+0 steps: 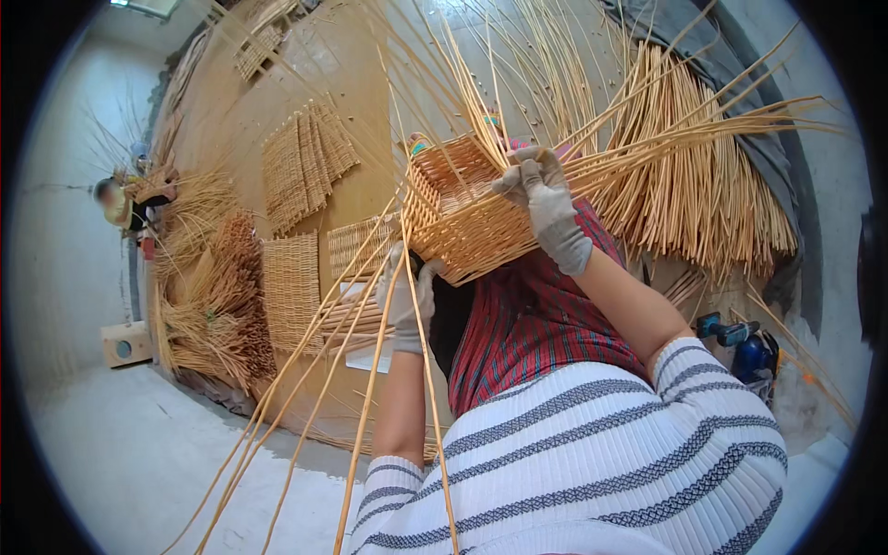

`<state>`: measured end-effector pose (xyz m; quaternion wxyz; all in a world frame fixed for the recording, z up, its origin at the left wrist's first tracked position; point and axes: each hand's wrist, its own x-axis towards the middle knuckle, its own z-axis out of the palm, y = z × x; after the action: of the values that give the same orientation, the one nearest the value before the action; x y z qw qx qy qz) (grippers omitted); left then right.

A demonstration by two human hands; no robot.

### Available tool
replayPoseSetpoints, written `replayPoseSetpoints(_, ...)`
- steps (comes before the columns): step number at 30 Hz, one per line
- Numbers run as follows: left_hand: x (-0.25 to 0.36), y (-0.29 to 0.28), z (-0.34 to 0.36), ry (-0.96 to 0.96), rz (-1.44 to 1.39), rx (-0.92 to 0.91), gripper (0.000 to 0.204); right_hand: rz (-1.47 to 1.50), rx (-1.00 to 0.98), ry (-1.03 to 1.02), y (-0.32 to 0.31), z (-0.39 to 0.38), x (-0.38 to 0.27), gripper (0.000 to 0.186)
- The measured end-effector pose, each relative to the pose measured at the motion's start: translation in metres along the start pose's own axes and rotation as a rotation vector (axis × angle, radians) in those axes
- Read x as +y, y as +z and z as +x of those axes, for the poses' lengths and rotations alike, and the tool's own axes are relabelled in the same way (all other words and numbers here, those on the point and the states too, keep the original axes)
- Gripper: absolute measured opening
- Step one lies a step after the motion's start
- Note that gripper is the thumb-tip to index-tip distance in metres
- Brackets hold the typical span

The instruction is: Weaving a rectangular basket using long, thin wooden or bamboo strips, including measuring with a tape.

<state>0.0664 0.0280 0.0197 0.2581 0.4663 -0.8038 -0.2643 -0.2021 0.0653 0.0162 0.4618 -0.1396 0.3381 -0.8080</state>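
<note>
A half-woven wicker basket [486, 236] rests on my lap, its open top tilted so that the inside shows. Long unwoven willow rods [333, 314] stick out from its corners in several directions. At the basket's near left corner my left hand [407, 301], in a pale grey glove, is closed around its edge among the rods. My right hand [548, 205], gloved too, has thumb and fingers pinched on willow rods at the right rim. The exact rod between those fingertips is partly hidden. A red plaid cloth [527, 324] covers my lap under the basket.
Flat woven panels [292, 279] and an overlapping stack of panels [308, 165] lie on the floor to the left, near bundled rods [222, 296]. A big heap of peeled rods [698, 166] lies right. A blue power drill [726, 331] lies lower right. Another person [116, 205] sits far left.
</note>
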Motion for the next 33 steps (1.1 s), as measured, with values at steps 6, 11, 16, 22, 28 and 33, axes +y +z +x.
replayPoseSetpoints(6, 0.070, 0.029, 0.051, -0.225, -0.468, 0.028, 0.037, -0.428, 0.090, -0.002, -0.003, -0.014, -0.025, 0.013)
replayPoseSetpoints(11, 0.064, 0.040, 0.084, -0.603, -0.654, -0.210, 0.024, -0.903, -0.322, -0.443, 0.069, 0.046, -0.027, 0.039)
replayPoseSetpoints(16, 0.060, 0.034, 0.083, -0.566, -0.678, -0.187, 0.020, -0.990, -0.434, -0.725, 0.116, 0.094, -0.019, 0.061)
replayPoseSetpoints(22, 0.068, 0.045, 0.066, -0.464, -0.836, -0.016, 0.024, -0.684, 0.160, 0.224, -0.028, -0.058, -0.087, 0.026)
replayPoseSetpoints(28, 0.044, 0.024, -0.005, -0.417, -0.905, 0.521, 0.024, -0.858, -0.491, 0.208, 0.027, -0.082, -0.043, 0.032)
replayPoseSetpoints(33, 0.004, -0.003, -0.031, -0.156, -0.580, 0.514, 0.031, -1.076, -1.136, -0.046, 0.102, -0.101, -0.012, 0.029)
